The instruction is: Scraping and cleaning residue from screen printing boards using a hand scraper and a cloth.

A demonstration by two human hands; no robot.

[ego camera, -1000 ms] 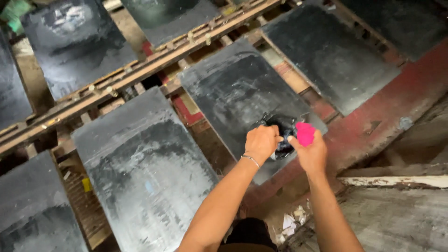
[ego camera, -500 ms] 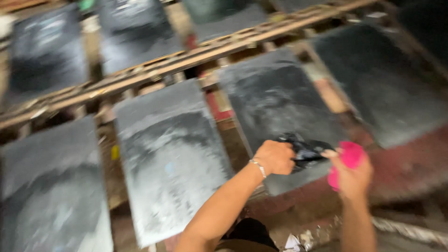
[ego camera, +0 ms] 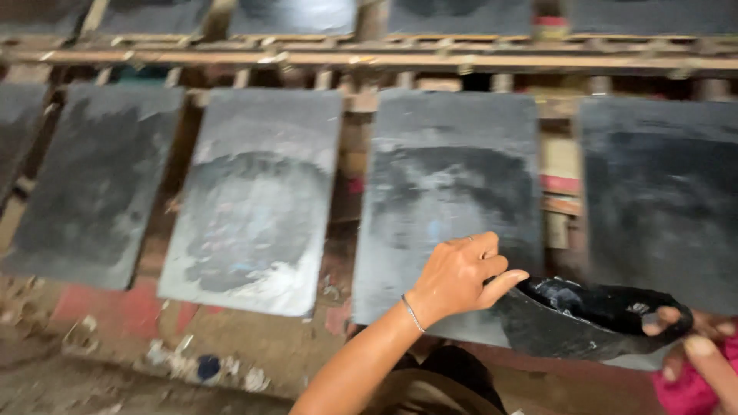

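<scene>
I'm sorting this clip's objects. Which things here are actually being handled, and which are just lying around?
In hand:
- left hand and right hand holding the black bowl-shaped piece
- pink cloth by the right hand

Lying about:
- dark slabs on the wooden rack
- debris on the floor

The person's left hand [ego camera: 461, 277], at lower centre of the frame, is bare, and so is the forearm that runs down from it to the bottom edge, with no sleeve on it. A thin silver-coloured bracelet [ego camera: 413, 312] circles the left wrist. The right hand [ego camera: 703, 350], cut off at the lower right corner of the frame, shows only bare fingers; no ring or glove can be made out there.
</scene>
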